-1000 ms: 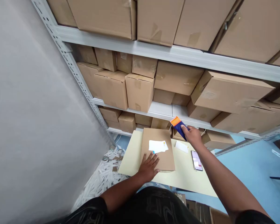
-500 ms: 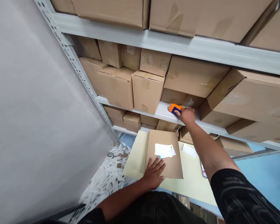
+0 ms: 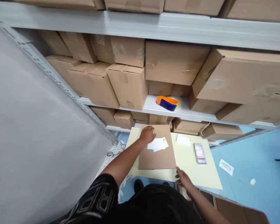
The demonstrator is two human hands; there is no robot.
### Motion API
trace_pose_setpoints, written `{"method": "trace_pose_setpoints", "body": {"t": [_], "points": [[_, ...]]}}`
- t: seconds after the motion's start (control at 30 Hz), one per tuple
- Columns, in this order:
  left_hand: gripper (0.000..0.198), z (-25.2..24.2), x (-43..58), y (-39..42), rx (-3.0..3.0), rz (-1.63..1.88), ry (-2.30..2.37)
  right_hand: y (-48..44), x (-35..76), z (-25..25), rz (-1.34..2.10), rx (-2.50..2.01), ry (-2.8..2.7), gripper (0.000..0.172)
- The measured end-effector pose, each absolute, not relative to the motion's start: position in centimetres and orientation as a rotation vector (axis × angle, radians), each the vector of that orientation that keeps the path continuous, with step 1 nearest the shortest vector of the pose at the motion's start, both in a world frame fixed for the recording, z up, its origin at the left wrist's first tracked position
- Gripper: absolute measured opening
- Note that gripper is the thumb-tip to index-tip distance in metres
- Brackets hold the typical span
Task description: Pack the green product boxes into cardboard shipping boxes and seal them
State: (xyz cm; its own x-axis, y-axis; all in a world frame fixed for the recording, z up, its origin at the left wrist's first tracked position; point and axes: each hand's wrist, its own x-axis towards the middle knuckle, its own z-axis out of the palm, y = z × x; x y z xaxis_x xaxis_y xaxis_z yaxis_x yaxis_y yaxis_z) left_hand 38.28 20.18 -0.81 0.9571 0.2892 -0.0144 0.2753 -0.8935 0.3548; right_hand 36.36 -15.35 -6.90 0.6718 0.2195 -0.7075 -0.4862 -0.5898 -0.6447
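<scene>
A flat cardboard box (image 3: 157,161) lies on the pale yellow tabletop, with several white cards (image 3: 158,144) on top of it. My left hand (image 3: 147,135) rests on the box's far left part, beside the cards, its fingers loosely bent over the cardboard. At the near right corner is my right hand (image 3: 183,179), fingers apart, with a fingertip at or very near that corner. An orange and dark blue tape dispenser (image 3: 167,103) sits on the shelf beyond the table, away from both hands.
Many cardboard boxes (image 3: 127,87) fill the metal shelves (image 3: 140,25) ahead. On the table's right lie a white card (image 3: 183,140) and a blurred-out item (image 3: 200,153). A grey wall (image 3: 32,140) stands at left; paper strips (image 3: 105,166) cover the floor beside it.
My right hand has let go of the tape dispenser on the shelf and come down to the box's near right corner. My left hand has slid from the near edge to the far left. The view has shifted right.
</scene>
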Motion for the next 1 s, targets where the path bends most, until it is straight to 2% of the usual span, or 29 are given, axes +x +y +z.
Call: {"method": "trace_pose_setpoints", "body": {"t": [0.1, 0.23, 0.5, 0.63, 1.0], "points": [[0.058, -1.6, 41.9, 22.9, 2.802, -0.123, 0.512, -15.8, 32.8, -9.8, 1.253, -1.514, 0.454, 0.063], [0.059, -2.6, 41.7, 23.8, 2.828, -0.193, 0.586, -14.3, 34.0, -9.9, 1.14, -1.306, 0.494, 0.061], [0.061, -3.5, 29.3, 20.2, 2.745, -0.215, 0.873, -14.1, 42.3, -8.9, 0.829, -1.625, 0.521, 0.054], [0.061, -3.9, 24.7, 19.2, 2.512, -0.434, 0.838, -13.3, 45.8, -7.8, 0.729, -1.804, 0.299, 0.049], [0.07, -2.6, 30.1, 18.8, 2.094, -0.069, 0.974, -11.8, 47.2, -4.0, 0.673, -2.068, 0.137, 0.064]]}}
